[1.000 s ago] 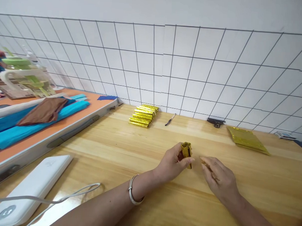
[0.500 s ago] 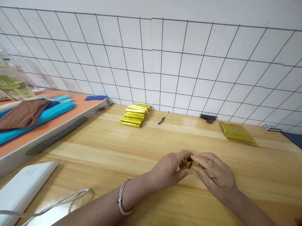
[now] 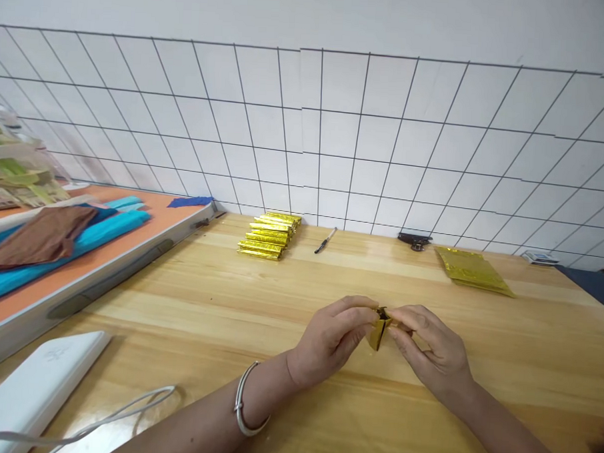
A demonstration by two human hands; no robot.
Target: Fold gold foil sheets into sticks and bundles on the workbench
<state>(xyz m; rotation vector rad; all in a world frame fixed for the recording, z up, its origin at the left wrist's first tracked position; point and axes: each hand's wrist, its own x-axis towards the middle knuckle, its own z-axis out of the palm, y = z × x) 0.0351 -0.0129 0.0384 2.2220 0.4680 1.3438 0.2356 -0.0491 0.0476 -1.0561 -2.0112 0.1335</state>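
A folded piece of gold foil paper [image 3: 376, 335], shaped like a small open-topped tube, is held between both hands over the table. My left hand [image 3: 330, 334], with a silver bangle on the wrist, pinches its upper left edge. On the other side, the fingertips of my right hand [image 3: 431, 346] close on its upper right edge. Dark hollow space shows at its top. Farther back lies a row of rolled gold foil pieces [image 3: 269, 236]. A flat stack of gold foil sheets [image 3: 475, 271] rests at the right rear.
A pen [image 3: 325, 241] and a black clip [image 3: 414, 241] lie near the tiled wall. A white power bank [image 3: 42, 382] with a cable [image 3: 118, 412] is at the left front. Brown paper [image 3: 38, 236] and blue rolls [image 3: 70, 253] lie on an orange raised surface [image 3: 182, 222].
My right hand has come leftward to the foil piece and now grips its edge. My left fingers have shifted to the top edge. The view has turned slightly right.
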